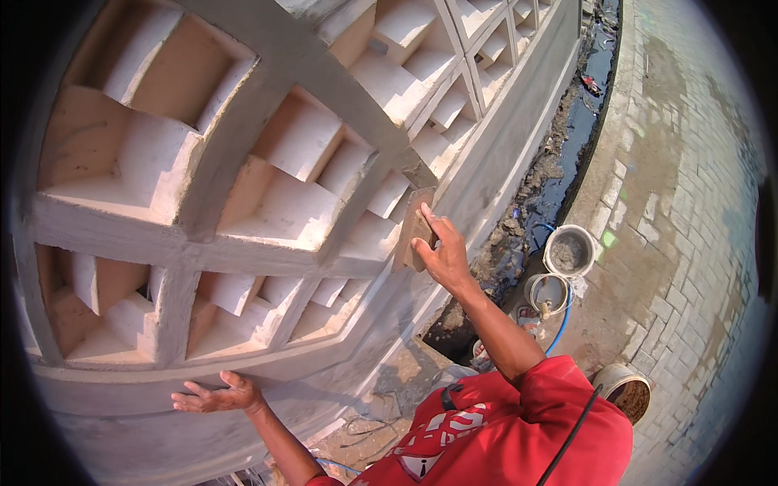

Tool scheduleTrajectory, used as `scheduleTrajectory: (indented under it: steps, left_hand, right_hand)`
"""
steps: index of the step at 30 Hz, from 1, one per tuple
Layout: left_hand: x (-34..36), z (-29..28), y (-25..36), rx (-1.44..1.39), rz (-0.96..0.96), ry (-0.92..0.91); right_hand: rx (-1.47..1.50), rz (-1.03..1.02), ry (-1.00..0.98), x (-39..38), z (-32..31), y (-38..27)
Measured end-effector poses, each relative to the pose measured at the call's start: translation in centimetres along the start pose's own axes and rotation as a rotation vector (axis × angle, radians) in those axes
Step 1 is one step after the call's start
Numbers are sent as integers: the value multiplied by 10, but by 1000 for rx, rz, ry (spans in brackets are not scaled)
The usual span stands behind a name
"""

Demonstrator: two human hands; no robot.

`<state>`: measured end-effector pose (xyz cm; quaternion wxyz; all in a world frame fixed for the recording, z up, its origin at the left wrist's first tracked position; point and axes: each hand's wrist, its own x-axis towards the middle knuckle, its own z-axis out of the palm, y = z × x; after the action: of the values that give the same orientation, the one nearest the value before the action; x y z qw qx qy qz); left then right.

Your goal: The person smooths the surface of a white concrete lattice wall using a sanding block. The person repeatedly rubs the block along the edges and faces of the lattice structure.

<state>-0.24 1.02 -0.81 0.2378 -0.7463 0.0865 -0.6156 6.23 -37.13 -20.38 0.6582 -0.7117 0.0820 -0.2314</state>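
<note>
The only print that shows stands on the red shirt (559, 421) of the person at work: bold white lettering (458, 423) across the front, large characters above, smaller ones beneath, running at a slant and broken by folds in the cloth. Below it, near the lower edge, sits a white pointed emblem (420, 466) with a small dark mark inside.
</note>
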Motion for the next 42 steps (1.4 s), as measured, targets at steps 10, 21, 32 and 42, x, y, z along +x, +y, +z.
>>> scheduleTrajectory:
  steps: [10, 21, 32, 42]
  left_hand:
    - [-3, 1, -3, -23, -11, -35]
    - [0, 1, 3, -20, -2, -4]
    - [3, 2, 5, -52, 0, 4]
    - [2, 4, 6, -61, 15, 22]
  right_hand:
    - [79, 125, -14, 14, 24, -14]
    - [204, 109, 65, 33, 19, -25]
    - [235, 130, 113, 44, 17, -31]
    - [272, 139, 132, 43, 13, -42]
